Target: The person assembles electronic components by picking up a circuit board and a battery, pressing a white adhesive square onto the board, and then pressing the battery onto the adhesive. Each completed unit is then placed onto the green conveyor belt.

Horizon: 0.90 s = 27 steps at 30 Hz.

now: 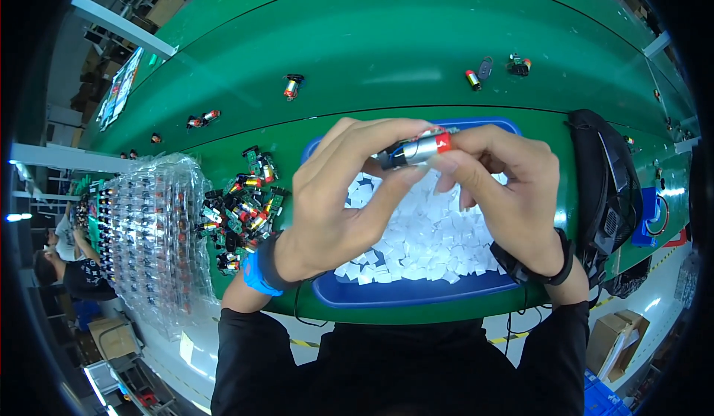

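Silver cylinder (421, 150) held over the blue tray's (416, 294) far part. Left hand (335, 189) grips its dark end, thumb against fingers; right hand (515, 182) pinches the red end, probably for steadiness. Component pile (242, 211) left of tray, presumably for easy reach. Long axis runs crosswise, red end toward tray's right side, angled slightly toward its far edge.

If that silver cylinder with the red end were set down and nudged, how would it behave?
The silver cylinder would probably roll, given its round side. Its shiny surface looks smooth, so it might be slippery. Straight sides suggest stiffness.
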Each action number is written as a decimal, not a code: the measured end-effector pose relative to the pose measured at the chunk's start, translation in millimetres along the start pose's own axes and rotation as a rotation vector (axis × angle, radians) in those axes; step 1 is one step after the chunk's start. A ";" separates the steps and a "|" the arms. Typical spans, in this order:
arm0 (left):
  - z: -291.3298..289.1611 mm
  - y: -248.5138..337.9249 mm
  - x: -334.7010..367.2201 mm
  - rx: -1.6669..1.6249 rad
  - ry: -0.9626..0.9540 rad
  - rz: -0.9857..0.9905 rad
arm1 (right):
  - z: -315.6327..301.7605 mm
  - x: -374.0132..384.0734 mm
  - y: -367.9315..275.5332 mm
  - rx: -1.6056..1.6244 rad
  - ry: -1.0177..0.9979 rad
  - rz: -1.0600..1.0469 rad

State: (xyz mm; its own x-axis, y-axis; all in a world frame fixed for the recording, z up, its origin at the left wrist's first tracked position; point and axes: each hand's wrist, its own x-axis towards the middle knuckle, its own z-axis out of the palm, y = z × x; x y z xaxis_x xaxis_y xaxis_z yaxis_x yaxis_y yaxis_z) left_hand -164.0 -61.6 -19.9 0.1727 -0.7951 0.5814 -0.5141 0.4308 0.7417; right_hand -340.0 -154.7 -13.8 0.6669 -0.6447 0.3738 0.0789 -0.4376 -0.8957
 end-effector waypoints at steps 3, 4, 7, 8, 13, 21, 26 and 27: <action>1.7 5.1 -0.7 0.306 -0.051 0.096 | 0.9 -2.9 6.0 -0.212 0.071 -0.122; 1.6 6.0 -0.8 0.314 -0.054 0.096 | 0.6 -3.4 5.0 -0.328 0.025 -0.155; 4.2 5.1 -3.4 0.446 -0.061 0.182 | -2.2 -5.2 3.5 -0.551 -0.067 -0.218; 5.6 6.2 -1.1 0.452 -0.065 0.178 | -3.8 -5.5 3.5 -0.578 -0.075 -0.206; -6.5 -19.1 40.5 0.094 -0.252 -0.466 | -10.5 -0.3 -3.8 -0.585 -0.116 -0.226; -98.0 -209.1 51.6 0.618 -0.456 -0.594 | -31.2 -6.4 -20.2 -0.654 -0.180 -0.254; -154.2 -136.6 45.5 0.902 -0.699 -0.716 | -42.0 -7.2 -22.1 -0.726 -0.165 -0.239; -166.1 -132.7 32.8 0.913 -0.711 -0.722 | -42.9 -7.6 -19.4 -0.711 -0.160 -0.233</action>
State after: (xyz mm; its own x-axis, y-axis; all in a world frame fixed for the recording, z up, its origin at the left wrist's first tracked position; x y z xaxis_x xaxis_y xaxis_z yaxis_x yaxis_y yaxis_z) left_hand 49.4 -74.0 -43.7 0.3137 -0.8867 -0.3396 -0.9096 -0.3833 0.1604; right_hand -378.3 -168.2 11.1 0.7950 -0.4114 0.4457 -0.2294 -0.8842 -0.4070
